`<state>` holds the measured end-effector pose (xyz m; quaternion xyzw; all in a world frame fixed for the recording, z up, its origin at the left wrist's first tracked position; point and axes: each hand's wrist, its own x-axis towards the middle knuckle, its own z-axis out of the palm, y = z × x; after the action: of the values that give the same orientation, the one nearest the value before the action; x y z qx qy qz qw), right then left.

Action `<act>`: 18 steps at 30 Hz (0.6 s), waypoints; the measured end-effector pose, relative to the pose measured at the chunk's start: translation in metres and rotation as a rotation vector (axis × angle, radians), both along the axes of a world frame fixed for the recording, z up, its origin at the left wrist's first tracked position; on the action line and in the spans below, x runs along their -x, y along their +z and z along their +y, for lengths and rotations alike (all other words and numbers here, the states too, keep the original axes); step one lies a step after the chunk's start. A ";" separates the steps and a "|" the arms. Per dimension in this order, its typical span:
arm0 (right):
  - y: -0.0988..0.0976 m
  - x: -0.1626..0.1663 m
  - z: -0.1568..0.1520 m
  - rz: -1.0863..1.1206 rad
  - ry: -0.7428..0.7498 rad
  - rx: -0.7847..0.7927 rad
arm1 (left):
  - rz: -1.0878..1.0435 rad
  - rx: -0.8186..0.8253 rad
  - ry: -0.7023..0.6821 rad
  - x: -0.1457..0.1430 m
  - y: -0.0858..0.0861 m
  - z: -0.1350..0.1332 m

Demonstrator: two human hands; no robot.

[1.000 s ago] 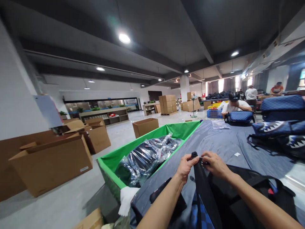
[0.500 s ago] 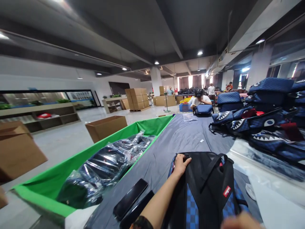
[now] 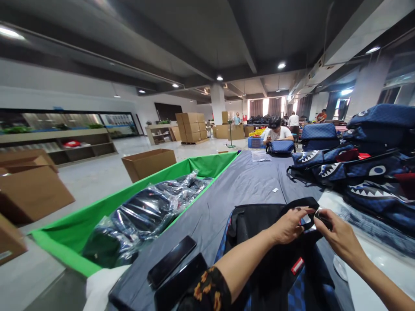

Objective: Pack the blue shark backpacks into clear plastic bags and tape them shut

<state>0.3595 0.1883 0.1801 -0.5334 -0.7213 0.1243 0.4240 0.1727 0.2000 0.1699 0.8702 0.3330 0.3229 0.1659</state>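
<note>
Stretching away from the person, a table (image 3: pixel 246 185) draped in wrinkled grey cloth (image 3: pixel 207 224), probably for padding, runs beside a green, fabric-sided bin (image 3: pixel 63 233) keeping plastic-wrapped bags (image 3: pixel 145 211), glossy and crinkled, together. On the cloth, the black backpack (image 3: pixel 269 272) with blue checks lies strap side up, which likely leaves its top within reach. There the left hand (image 3: pixel 290 225) and right hand (image 3: pixel 339 236) meet, fingers closed narrowly on a soft, looped strap (image 3: pixel 304 201), seemingly to steady it. Below sits a rectangular red label (image 3: pixel 297 265).
</note>
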 end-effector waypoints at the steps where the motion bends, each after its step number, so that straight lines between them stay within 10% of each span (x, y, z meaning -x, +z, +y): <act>1: 0.005 -0.003 -0.009 0.015 0.028 -0.022 | 0.043 -0.066 0.015 -0.004 0.002 0.002; 8: 0.012 -0.019 -0.017 0.128 -0.040 0.058 | 0.392 -0.177 0.373 0.011 0.015 -0.001; 12: 0.001 -0.018 0.001 0.364 -0.044 0.151 | 0.353 -0.220 0.239 0.047 0.012 -0.038; 18: -0.010 0.014 0.038 0.474 0.010 0.101 | -0.118 0.905 -0.017 0.052 -0.018 -0.121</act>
<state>0.3450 0.2262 0.1699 -0.5060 -0.5972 0.2841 0.5538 0.1204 0.0788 0.1518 0.6929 0.4235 0.1926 0.5508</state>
